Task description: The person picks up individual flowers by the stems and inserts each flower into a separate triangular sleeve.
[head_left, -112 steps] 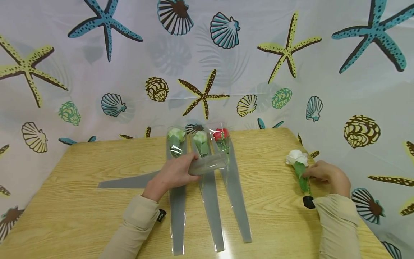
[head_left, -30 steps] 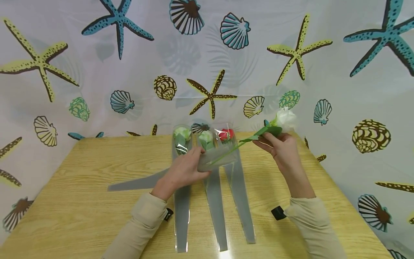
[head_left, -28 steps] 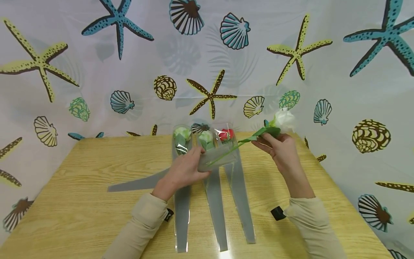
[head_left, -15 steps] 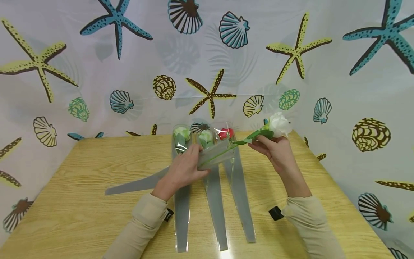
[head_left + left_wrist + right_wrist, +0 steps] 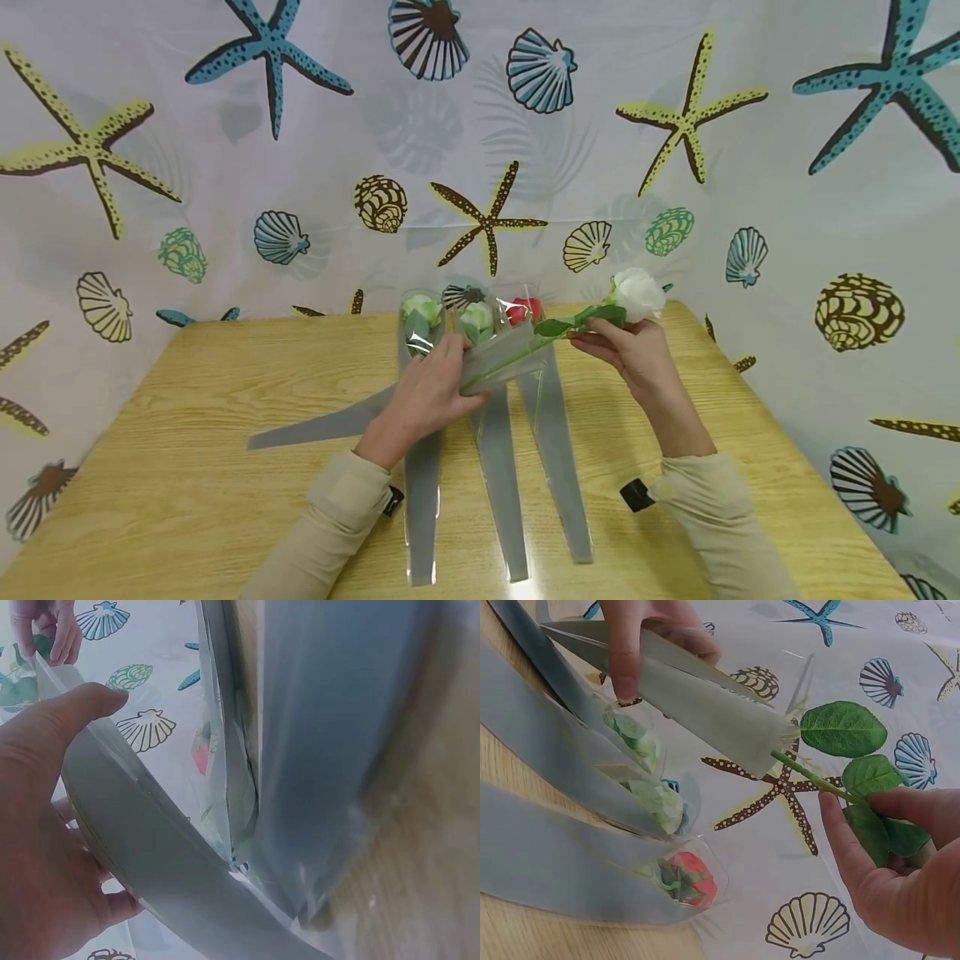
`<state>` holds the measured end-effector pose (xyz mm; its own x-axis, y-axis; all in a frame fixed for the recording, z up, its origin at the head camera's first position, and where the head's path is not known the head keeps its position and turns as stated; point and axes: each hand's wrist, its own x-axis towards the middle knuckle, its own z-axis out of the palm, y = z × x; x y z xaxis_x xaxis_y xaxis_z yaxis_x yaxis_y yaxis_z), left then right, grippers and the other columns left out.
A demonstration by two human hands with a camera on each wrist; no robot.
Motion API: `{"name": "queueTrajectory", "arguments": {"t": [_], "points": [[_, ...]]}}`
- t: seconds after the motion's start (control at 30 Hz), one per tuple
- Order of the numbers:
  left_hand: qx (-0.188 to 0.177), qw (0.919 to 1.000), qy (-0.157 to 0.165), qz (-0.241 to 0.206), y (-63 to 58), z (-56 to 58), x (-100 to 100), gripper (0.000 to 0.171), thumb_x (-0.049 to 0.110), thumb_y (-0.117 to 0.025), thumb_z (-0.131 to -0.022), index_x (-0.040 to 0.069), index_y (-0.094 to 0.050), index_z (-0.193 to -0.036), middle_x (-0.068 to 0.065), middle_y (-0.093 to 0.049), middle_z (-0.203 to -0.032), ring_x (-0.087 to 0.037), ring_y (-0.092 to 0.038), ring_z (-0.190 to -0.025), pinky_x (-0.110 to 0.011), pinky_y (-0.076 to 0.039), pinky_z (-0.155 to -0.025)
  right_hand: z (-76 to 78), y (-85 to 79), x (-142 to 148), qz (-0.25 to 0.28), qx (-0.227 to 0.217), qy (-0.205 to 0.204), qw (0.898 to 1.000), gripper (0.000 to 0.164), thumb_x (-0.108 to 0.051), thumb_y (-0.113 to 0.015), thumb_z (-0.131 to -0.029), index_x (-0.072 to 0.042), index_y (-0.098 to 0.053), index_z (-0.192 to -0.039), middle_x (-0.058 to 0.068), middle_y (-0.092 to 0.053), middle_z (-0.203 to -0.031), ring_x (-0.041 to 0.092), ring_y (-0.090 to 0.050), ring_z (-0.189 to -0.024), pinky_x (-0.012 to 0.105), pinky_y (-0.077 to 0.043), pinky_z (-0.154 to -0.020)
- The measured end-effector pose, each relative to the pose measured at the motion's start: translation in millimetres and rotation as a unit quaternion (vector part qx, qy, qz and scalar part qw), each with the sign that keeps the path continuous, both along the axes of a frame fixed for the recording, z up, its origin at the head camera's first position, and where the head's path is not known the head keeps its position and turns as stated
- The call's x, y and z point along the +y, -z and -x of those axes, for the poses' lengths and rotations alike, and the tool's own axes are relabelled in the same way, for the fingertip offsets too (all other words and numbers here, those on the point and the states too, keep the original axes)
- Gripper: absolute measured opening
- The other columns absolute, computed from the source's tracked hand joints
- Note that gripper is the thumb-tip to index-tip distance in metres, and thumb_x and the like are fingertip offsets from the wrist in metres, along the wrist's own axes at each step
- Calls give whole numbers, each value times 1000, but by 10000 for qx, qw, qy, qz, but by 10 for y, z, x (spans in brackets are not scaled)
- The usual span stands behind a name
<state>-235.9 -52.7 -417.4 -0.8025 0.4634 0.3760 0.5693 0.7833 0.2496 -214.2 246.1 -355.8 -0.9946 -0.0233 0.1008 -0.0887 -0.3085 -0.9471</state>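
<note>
My left hand (image 5: 431,387) grips a grey-and-clear plastic flower sleeve (image 5: 705,705), thumb and fingers holding its wide mouth apart. The sleeve's narrow grey tail (image 5: 322,428) extends left past the wrist. A white rose (image 5: 637,294) with green leaves is in my right hand (image 5: 630,350), which pinches the stem (image 5: 802,772) between thumb and fingers just below the bloom. The lower stem runs inside the sleeve's mouth, seen through the clear film; its leaves (image 5: 844,729) are outside at the opening. In the right wrist view, the bloom is out of frame.
Under the held sleeve, three wrapped roses lie side by side on the wooden table (image 5: 225,358): two pale green ones (image 5: 422,310) and a red one (image 5: 522,311). Their grey sleeve tails (image 5: 498,492) point to the front edge. A seashell-print cloth (image 5: 315,167) hangs behind.
My right hand picked up the white rose from the table's right side and brought it to the sleeve. Over the last second, it moved left and the stem slid deeper in.
</note>
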Motion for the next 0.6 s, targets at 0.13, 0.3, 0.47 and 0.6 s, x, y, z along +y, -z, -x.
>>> {"name": "queueTrajectory", "arguments": {"t": [0.13,0.3,0.47,0.6], "points": [[145,9999,-55,-8,8,-6,10,66,44,-88,-84,8,-54,-128,-6,-65,-113,-21,-64,-93,-40,-51,-73,2,23,-49,-198,-12,-35,9998,12,4,-59,-104,-6,-59,-111,4,-75,-96,20,-82,-88,35,-64,-87],[333,9994,-60,-24,28,-3,24,67,43,-89,-83,7,-54,-127,-6,-66,-109,-22,-65,-91,-40,-52,-72,9,72,-133,-496,-157,-213,9984,9,1,-58,-105,-6,-59,-111,0,-77,-96,17,-82,-88,34,-64,-87],[540,9985,-105,37,52,6,44,67,43,-89,-83,6,-54,-127,-7,-68,-106,-22,-66,-90,-41,-52,-71,-13,84,-204,-1187,-286,-48,9925,8,-8,-64,-104,-12,-60,-111,-9,-76,-95,12,-80,-89,28,-64,-85],[689,9974,-157,129,46,-5,59,68,43,-89,-82,6,-55,-127,-7,-69,-105,-22,-67,-90,-41,-52,-70,-44,71,-236,-1938,-352,255,9801,9,-16,-70,-101,-22,-65,-107,-18,-73,-93,5,-75,-90,27,-60,-86]]}}
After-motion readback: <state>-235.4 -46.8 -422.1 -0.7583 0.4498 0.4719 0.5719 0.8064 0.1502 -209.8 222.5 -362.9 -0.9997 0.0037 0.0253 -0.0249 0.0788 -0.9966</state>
